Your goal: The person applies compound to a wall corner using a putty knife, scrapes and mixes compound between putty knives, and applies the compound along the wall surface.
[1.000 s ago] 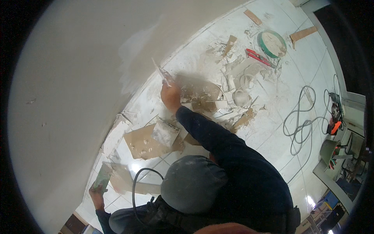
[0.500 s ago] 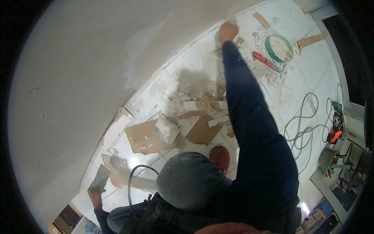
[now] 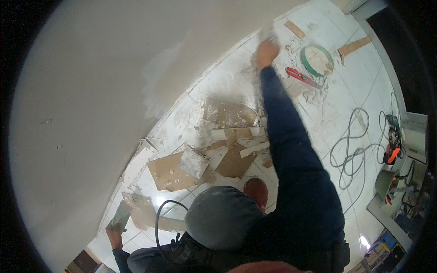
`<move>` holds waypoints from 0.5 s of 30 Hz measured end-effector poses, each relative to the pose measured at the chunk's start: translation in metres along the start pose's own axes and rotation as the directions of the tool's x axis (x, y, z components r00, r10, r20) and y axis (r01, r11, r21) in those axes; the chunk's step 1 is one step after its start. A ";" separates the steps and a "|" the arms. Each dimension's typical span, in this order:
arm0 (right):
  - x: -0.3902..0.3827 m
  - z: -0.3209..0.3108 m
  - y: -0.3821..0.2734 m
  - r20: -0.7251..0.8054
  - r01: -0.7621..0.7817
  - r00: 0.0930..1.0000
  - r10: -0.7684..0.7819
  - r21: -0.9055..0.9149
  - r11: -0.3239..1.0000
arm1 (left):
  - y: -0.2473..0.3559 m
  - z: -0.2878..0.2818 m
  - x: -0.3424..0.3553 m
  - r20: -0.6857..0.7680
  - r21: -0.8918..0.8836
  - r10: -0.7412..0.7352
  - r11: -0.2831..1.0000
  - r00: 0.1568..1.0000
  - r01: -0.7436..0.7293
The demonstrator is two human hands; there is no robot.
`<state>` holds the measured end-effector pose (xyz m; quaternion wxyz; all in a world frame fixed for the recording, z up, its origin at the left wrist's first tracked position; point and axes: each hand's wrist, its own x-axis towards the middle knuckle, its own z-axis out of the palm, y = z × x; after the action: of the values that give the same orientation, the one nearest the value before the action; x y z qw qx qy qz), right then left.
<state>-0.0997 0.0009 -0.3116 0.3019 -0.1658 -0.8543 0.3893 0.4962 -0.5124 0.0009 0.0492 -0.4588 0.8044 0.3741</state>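
My right hand (image 3: 267, 54) is far forward beside the foot of the grey plastered wall (image 3: 91, 91), closed on a pale flat tool (image 3: 271, 32) that is smeared by motion. My left hand (image 3: 114, 231) grips a greenish rectangular board (image 3: 119, 214) low at the left, close to the wall. Broken brown board pieces (image 3: 166, 168), a dusty pale square piece (image 3: 194, 160) and white debris lie on the tiled floor (image 3: 350, 86) under and beside my right arm. A green-rimmed round tub (image 3: 317, 60) of pale material and a red tool (image 3: 300, 76) sit right of my right hand.
A long brown strip (image 3: 357, 45) lies at upper right near a dark framed opening (image 3: 389, 59). Looped grey cable (image 3: 350, 150) runs to power tools (image 3: 392, 152) on the right. A green container (image 3: 384, 186) stands below them. A dark hose (image 3: 158, 214) arches near my knee.
My right hand has swept up and right along the wall's foot with the tool, then dropped back slightly toward me in the latest frame. My left hand still grips the board low at the left.
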 end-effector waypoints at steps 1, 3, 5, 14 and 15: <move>0.039 0.014 0.018 -0.041 -0.017 0.999 0.019 0.039 0.999 | -0.005 -0.004 -0.005 0.007 -0.030 -0.028 0.999 1.000 0.028; 0.112 0.028 0.061 -0.120 -0.037 0.991 0.055 0.146 0.989 | -0.010 -0.004 0.001 0.031 -0.017 -0.031 0.999 0.999 0.031; 0.164 0.026 0.091 -0.174 -0.018 0.984 0.046 0.159 0.987 | -0.013 0.005 0.016 0.069 -0.010 -0.021 1.000 0.997 0.021; -0.072 0.047 -0.032 0.129 0.045 0.990 -0.054 0.072 0.996 | -0.003 -0.001 -0.005 0.039 0.003 -0.021 1.000 0.999 0.021; -0.110 0.029 -0.058 0.215 -0.025 0.977 0.003 0.099 0.995 | 0.002 0.003 -0.002 0.040 0.007 -0.020 1.000 0.999 0.020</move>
<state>-0.0370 -0.1100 -0.3248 0.2131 -0.1132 -0.8600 0.4497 0.4946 -0.5086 0.0003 0.0704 -0.4591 0.7999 0.3800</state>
